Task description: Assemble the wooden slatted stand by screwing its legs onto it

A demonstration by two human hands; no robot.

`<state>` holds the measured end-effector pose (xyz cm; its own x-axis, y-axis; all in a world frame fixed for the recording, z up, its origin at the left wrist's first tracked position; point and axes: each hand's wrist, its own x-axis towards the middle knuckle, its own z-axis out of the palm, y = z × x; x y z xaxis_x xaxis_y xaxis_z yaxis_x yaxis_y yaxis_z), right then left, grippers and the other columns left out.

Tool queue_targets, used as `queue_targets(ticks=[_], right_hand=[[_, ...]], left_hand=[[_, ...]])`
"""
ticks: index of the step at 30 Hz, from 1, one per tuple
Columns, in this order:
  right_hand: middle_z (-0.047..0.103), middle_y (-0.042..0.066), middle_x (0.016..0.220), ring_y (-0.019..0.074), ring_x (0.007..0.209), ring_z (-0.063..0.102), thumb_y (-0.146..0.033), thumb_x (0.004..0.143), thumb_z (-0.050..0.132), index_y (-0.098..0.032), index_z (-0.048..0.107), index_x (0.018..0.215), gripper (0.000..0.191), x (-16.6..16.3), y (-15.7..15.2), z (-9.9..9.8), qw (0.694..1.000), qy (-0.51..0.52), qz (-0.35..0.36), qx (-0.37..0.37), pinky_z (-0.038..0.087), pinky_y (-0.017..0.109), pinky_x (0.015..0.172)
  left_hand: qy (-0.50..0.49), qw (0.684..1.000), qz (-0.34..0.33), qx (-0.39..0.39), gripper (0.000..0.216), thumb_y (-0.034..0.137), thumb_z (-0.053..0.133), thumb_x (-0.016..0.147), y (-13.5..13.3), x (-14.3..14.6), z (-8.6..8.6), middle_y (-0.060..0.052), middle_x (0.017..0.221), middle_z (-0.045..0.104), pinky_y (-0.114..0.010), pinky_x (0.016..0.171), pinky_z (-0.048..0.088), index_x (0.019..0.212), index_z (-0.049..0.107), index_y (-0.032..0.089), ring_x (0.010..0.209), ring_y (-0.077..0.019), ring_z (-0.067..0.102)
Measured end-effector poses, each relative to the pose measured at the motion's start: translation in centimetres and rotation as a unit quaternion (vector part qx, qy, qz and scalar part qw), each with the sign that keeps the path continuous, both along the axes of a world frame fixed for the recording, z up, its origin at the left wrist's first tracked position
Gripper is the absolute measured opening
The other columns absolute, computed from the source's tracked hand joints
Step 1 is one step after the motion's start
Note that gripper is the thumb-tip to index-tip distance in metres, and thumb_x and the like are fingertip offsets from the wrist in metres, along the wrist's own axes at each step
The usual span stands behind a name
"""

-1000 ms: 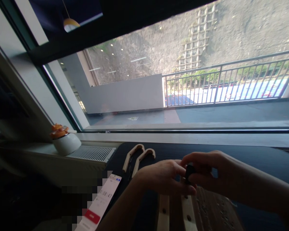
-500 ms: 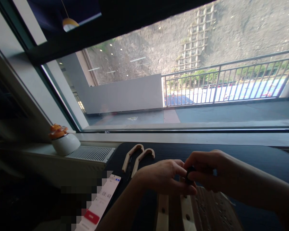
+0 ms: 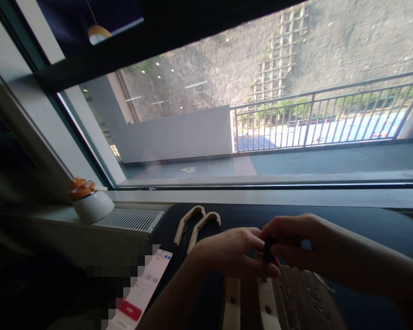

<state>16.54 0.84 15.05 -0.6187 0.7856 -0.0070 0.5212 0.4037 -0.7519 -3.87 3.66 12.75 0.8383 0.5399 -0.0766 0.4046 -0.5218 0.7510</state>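
Note:
My left hand [image 3: 232, 252] and my right hand [image 3: 292, 243] meet over a dark table [image 3: 365, 224]. The right hand's fingers pinch a small black object [image 3: 268, 245], and the left hand's curled fingers touch it from the other side. Just below the hands lie two pale wooden slats [image 3: 233, 302] with holes and a slatted wooden panel [image 3: 304, 300]. Two curved wooden pieces [image 3: 192, 224] lie on the table to the left of the hands.
A phone [image 3: 141, 293] with a running timer lies at the lower left. A white pot with an orange figure [image 3: 89, 201] stands on the sill beside a vent grille [image 3: 131, 220]. A large window looks out on a railing and a slope.
The hands stay almost still. The right hand's fingers have turned the small black object slightly. The phone timer has gone from 47 to 48.

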Motion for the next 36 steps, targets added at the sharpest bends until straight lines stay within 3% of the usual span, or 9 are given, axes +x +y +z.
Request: queue_targets(ticks=[5,10,16,28,32,36], right_hand=[[0.057,-0.001,0.068,0.0093,0.059,0.044,-0.049,0.087,0.051,-0.018,0.066,0.092,0.035,-0.02,0.03,-0.23,1.0,0.0,-0.011,0.01,0.033,0.019,0.051],[0.062,0.0,0.073,0.0117,0.064,0.05,-0.039,0.087,0.053,-0.02,0.067,0.103,0.028,0.03,-0.08,0.06,0.999,-0.006,-0.005,0.042,0.039,0.021,0.058],[0.065,0.002,0.08,0.0158,0.074,0.057,-0.037,0.089,0.051,-0.021,0.068,0.101,0.027,0.13,-0.09,0.3,0.999,0.005,0.016,0.034,0.043,0.023,0.065],[0.061,0.001,0.071,0.0113,0.063,0.05,-0.04,0.086,0.054,-0.019,0.068,0.096,0.027,0.17,0.08,-0.23,0.999,-0.004,-0.013,0.04,0.039,0.02,0.055],[0.064,0.002,0.079,0.0125,0.067,0.054,-0.032,0.085,0.054,-0.022,0.069,0.101,0.024,0.27,-0.2,0.35,0.997,0.013,-0.006,0.072,0.042,0.021,0.061],[0.066,0.001,0.082,0.0143,0.072,0.057,-0.031,0.086,0.053,-0.022,0.069,0.099,0.022,0.54,-0.12,0.28,0.998,0.016,0.011,0.052,0.044,0.022,0.065]], left_hand=[[-0.004,1.0,-0.003,-0.003,0.025,0.04,0.062,0.081,0.03,0.14,-0.03,0.001,0.118,0.053,-0.023,0.083,0.041,0.096,0.068,0.02,0.1,-0.0159,0.053],[0.002,1.0,-0.001,-0.014,0.023,0.036,0.061,0.082,-0.11,0.06,0.11,0.001,0.108,0.057,-0.021,0.076,0.042,0.098,0.066,0.02,0.094,-0.0141,0.055],[0.005,1.0,0.008,-0.011,0.026,0.038,0.063,0.081,-0.11,-0.04,0.02,0.0,0.117,0.054,-0.024,0.082,0.042,0.1,0.066,0.02,0.098,-0.0163,0.054],[-0.001,1.0,0.0,-0.012,0.023,0.038,0.062,0.081,-0.11,0.12,0.15,0.001,0.117,0.054,-0.023,0.082,0.042,0.096,0.067,0.021,0.1,-0.0152,0.054],[-0.005,1.0,-0.004,-0.006,0.022,0.035,0.062,0.082,-0.13,0.08,0.13,0.001,0.113,0.055,-0.023,0.082,0.042,0.099,0.066,0.021,0.099,-0.015,0.054],[-0.006,1.0,0.0,-0.007,0.026,0.037,0.063,0.081,-0.07,0.02,-0.02,0.0,0.116,0.054,-0.024,0.082,0.042,0.1,0.067,0.021,0.1,-0.0165,0.053]])
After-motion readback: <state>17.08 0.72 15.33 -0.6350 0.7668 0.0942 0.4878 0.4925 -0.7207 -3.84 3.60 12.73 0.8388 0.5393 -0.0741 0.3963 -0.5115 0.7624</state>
